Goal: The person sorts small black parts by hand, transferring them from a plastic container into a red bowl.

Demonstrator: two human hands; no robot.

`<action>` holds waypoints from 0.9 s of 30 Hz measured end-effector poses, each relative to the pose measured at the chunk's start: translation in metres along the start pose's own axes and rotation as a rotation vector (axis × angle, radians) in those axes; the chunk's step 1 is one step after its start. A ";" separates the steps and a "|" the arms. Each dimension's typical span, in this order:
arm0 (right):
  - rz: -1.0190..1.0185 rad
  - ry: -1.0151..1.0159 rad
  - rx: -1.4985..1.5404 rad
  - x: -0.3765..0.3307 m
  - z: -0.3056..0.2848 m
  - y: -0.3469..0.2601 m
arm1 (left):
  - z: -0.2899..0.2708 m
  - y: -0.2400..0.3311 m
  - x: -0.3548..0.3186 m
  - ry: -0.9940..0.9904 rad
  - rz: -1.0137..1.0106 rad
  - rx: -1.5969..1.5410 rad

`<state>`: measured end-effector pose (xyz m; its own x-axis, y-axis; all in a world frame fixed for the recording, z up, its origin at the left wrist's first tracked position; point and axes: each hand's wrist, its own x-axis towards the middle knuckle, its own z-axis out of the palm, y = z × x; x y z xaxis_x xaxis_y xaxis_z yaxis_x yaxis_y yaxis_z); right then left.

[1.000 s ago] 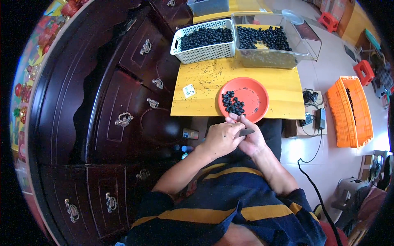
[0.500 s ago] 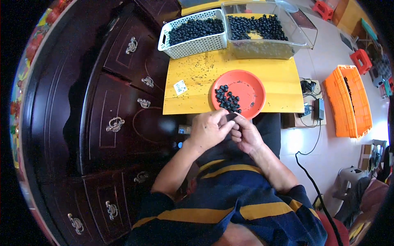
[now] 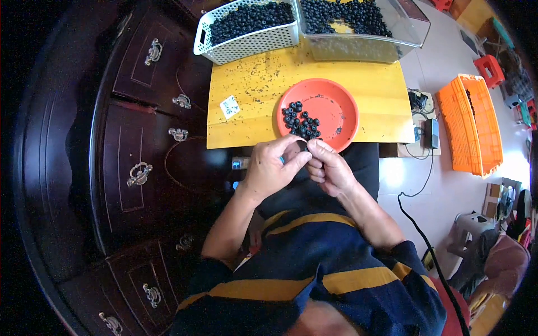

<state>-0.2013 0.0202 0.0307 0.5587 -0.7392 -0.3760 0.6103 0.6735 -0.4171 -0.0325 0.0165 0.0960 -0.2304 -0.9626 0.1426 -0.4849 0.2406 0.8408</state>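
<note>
- Left hand (image 3: pixel 273 168) and right hand (image 3: pixel 329 167) meet just near of the yellow surface (image 3: pixel 370 92), fingertips together.
- Fingers of both hands pinch a small black ring (image 3: pixel 303 145) between them, at the near rim of the orange plate (image 3: pixel 336 103).
- The plate carries a cluster of black rings (image 3: pixel 300 119) on its left half.
- Far edge: a white basket (image 3: pixel 246 40) on the left and a clear bin (image 3: pixel 358 45) on the right, both filled with dark rings.
- An orange crate (image 3: pixel 468 123) stands on the floor at right.
- A dark wooden cabinet (image 3: pixel 134 140) stands at left.

Bright daylight from the right, floor glare, dim left, fisheye-bent black edges
</note>
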 end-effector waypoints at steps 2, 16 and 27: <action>-0.029 -0.046 -0.026 0.003 0.002 0.000 | 0.000 -0.003 0.001 0.003 0.007 -0.022; 0.102 -0.261 0.240 0.012 -0.005 -0.007 | -0.003 -0.029 0.009 -0.110 -0.245 -0.627; 0.128 -0.199 0.251 0.009 -0.001 -0.014 | -0.016 -0.002 0.018 -0.119 0.112 0.331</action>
<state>-0.2053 0.0040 0.0325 0.7235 -0.6499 -0.2329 0.6332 0.7591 -0.1512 -0.0221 -0.0036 0.1050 -0.3844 -0.9115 0.1465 -0.6931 0.3898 0.6064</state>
